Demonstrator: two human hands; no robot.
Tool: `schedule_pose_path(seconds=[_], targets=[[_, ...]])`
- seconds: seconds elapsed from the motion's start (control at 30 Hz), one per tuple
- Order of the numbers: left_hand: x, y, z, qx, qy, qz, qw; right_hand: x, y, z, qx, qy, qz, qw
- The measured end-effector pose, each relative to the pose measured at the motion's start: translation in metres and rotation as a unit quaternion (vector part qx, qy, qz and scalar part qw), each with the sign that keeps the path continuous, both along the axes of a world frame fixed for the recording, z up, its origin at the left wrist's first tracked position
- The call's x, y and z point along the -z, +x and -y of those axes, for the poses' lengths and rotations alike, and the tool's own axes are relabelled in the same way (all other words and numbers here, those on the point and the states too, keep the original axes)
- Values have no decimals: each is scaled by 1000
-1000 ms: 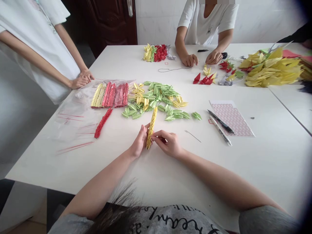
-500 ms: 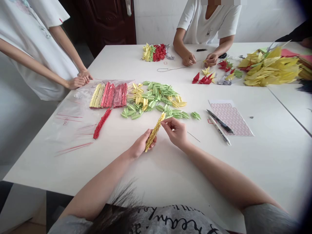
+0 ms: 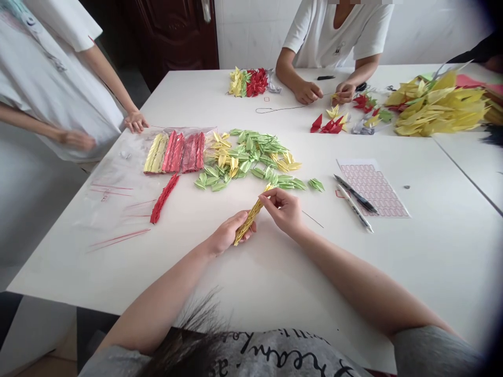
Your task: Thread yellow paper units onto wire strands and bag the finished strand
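A long yellow strip of tightly stacked folded paper pieces (image 3: 249,222) slants up and away in front of me. Its lower part lies in my left hand (image 3: 228,233), whose thumb and fingers are wrapped round it. My right hand (image 3: 282,208) pinches at the strip's upper end, thumb against forefinger; the exact grip is partly hidden. Just beyond are loose green folded paper pieces (image 3: 257,149) mixed with yellow folded paper pieces (image 3: 288,163). By my right wrist a thin needle-like rod (image 3: 313,219) lies on the white table (image 3: 251,293).
At left, a clear plastic bag (image 3: 118,173) holds red and yellow paper strips; a red strip (image 3: 164,199) lies before it. To the right are a label sheet (image 3: 383,188) and two pens (image 3: 356,195). Two people are at the table; one handles thread near a yellow paper heap (image 3: 440,110).
My hands stay almost in place; my left thumb has shifted slightly up along the yellow strip. At left, the standing person has drawn one hand back from the table.
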State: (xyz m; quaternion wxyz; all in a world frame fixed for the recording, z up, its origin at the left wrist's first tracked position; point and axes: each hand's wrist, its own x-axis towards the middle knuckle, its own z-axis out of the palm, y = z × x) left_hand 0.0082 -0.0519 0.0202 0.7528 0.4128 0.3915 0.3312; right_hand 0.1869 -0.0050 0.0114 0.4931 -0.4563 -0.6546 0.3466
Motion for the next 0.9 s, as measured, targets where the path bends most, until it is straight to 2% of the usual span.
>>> schedule_pose_path(seconds=[0.3,0.67,0.8,0.9], targets=[[-4,-3,-2,1,-38,25,999,1,1,0,6,-5,-2,1000],[-2,-3,-3,13,-29,12,999,5,0,0,0,-12,2,1000],[-4,-3,-2,12,3,-2,1000,5,-1,3,-25,3,0,1000],[-5,-3,-1,14,0,-8,1000,5,-1,6,-13,24,-4,1000]])
